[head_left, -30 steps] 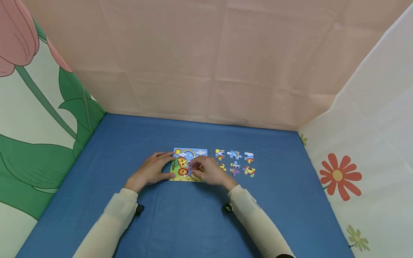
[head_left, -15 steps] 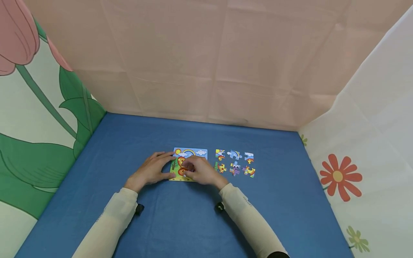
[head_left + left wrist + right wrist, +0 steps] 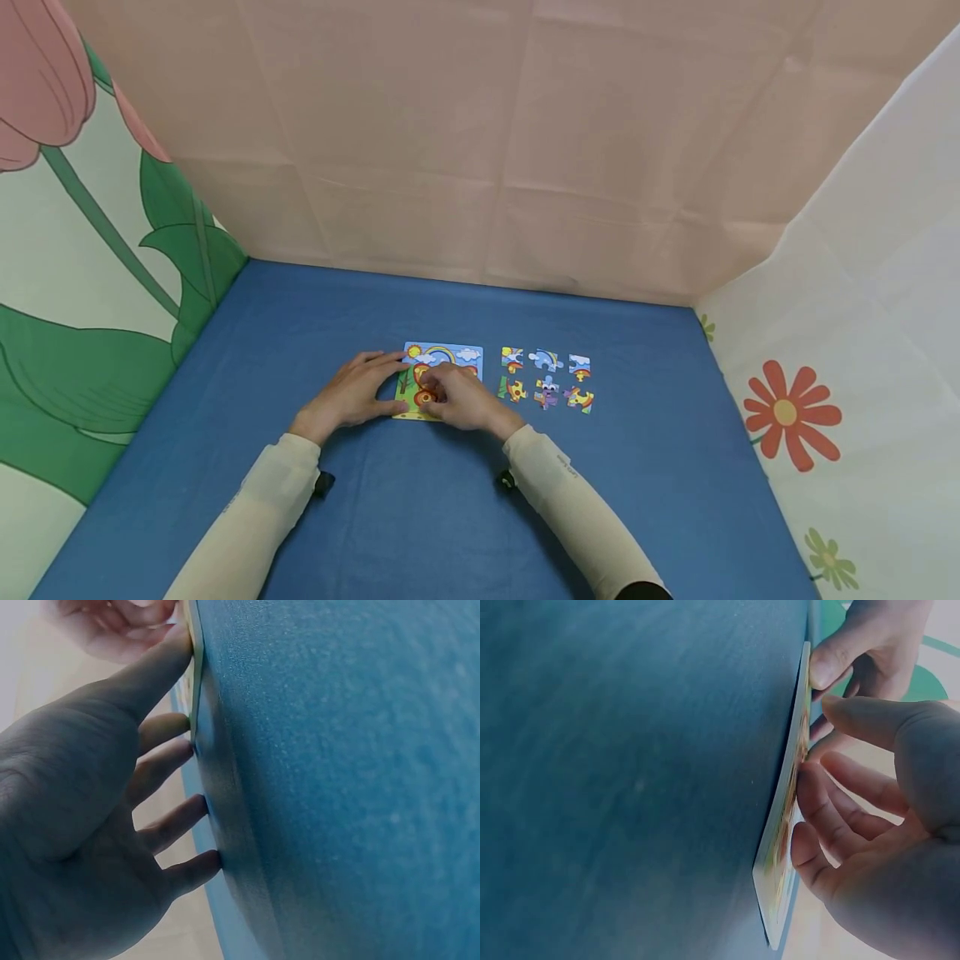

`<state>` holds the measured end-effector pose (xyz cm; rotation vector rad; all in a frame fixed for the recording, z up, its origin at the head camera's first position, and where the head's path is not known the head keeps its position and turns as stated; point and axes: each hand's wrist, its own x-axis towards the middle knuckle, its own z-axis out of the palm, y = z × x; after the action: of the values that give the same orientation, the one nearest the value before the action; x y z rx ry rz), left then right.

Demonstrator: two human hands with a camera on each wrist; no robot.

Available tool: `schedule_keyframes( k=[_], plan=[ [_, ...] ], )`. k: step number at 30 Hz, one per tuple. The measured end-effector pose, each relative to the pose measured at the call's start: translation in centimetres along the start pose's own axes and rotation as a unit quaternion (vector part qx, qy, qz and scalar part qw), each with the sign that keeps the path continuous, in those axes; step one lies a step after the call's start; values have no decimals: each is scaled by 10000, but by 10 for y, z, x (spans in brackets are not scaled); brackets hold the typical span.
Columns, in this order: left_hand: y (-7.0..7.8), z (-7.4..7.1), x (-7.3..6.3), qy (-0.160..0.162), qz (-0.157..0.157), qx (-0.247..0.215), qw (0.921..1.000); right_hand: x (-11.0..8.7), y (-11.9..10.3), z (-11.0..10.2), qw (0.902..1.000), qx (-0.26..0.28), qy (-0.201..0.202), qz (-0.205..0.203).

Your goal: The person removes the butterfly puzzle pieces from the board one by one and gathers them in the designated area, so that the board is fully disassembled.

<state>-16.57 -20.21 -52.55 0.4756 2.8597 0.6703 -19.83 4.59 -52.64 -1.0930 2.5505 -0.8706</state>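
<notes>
A blue counter (image 3: 420, 500) bears the puzzle board (image 3: 417, 383); beige sheeting (image 3: 465, 142) rises behind it. The left hand (image 3: 352, 389), fingers (image 3: 178, 817) spread, touches its left edge; the right hand (image 3: 465, 398), fingers curled, blocks its lower middle, any hold impossible to tell. Six loose pieces (image 3: 547, 392) lie to its right.

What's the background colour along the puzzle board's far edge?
Light blue on the puzzle board, printed with white clouds and a rainbow; best seen in head view.
</notes>
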Motion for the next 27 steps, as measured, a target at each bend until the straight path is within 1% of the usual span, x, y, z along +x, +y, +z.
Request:
schedule_keyframes(
  k=[7,12,18,21,22,23,25,27],
  plan=[
    [-1,0,-1,9,4,7,10000,5,-3,3,9993,-371,-81,14],
    [-1,1,0,-5,-9,3,10000,5,-5,5,9976,-678,-128,94],
    [0,-1,0,22,49,17,10000,5,-6,5,9969,-761,-163,130],
    [-1,-2,0,-3,68,-9,10000,6,-3,6,9976,-678,-168,34],
    [-1,-2,0,-13,83,18,10000,8,7,12,9972,-740,-131,-54],
    [-2,-2,0,-33,77,0,10000,8,8,12,9970,-751,-137,-98],
    [-2,-3,1,-77,60,-26,9999,10,18,19,9961,-843,-85,-241],
    [-2,-4,1,-120,63,-19,9999,10,18,20,9960,-845,-103,-261]
  ],
)
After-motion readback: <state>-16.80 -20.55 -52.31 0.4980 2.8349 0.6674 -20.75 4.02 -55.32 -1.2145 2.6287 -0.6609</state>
